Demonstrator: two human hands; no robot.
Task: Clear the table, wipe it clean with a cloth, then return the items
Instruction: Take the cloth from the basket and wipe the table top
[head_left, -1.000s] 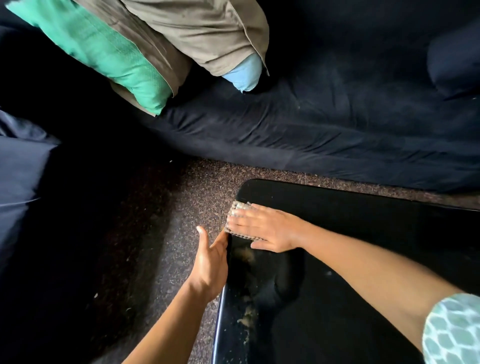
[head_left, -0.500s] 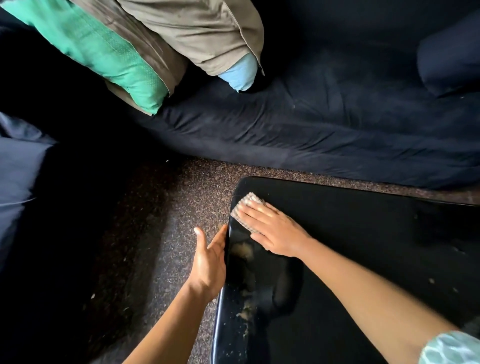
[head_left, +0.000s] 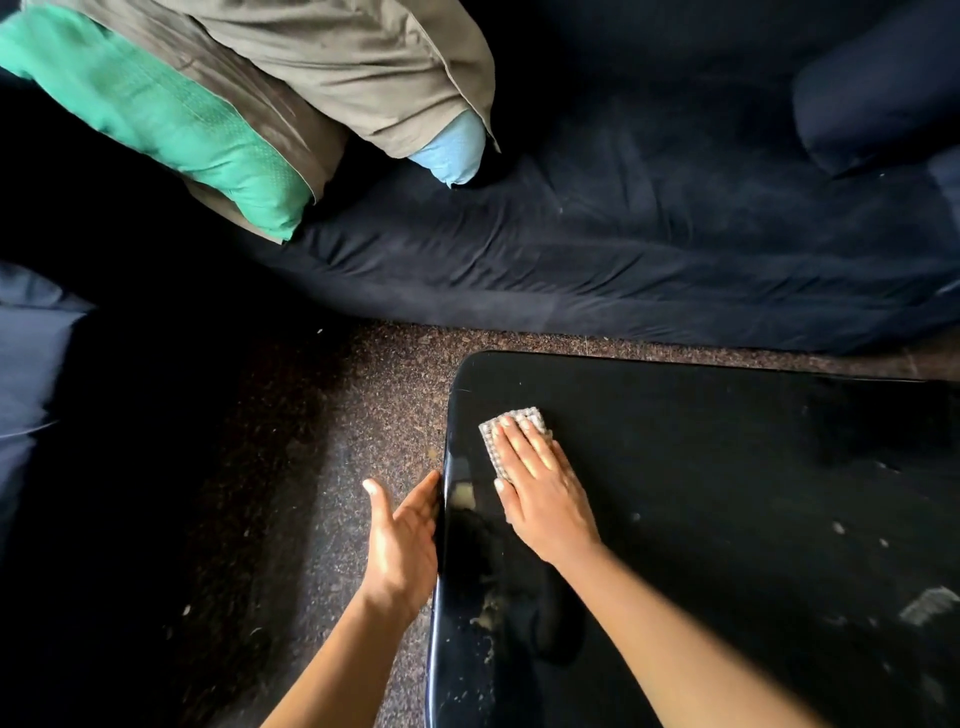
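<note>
A glossy black table (head_left: 727, 467) fills the lower right. My right hand (head_left: 540, 488) lies flat with straight fingers on a small grey textured cloth (head_left: 511, 422), pressing it onto the table near the far left corner. My left hand (head_left: 400, 540) is held open beside the table's left edge, palm turned toward the edge, fingers straight. Crumbs and pale smears (head_left: 485, 618) lie on the table near the left edge, and more specks (head_left: 836, 527) dot the right part.
A dark navy sofa (head_left: 649, 234) runs along the far side, with a green cushion (head_left: 156, 119), a khaki pillow (head_left: 343, 62) and a light blue cushion (head_left: 449, 150) at its left end. Speckled brown carpet (head_left: 322, 467) separates sofa and table. Another dark seat (head_left: 31, 364) sits at the left.
My right hand has swung the cloth away from the left edge, so its fingers now point toward the sofa. My left hand stays beside the edge.
</note>
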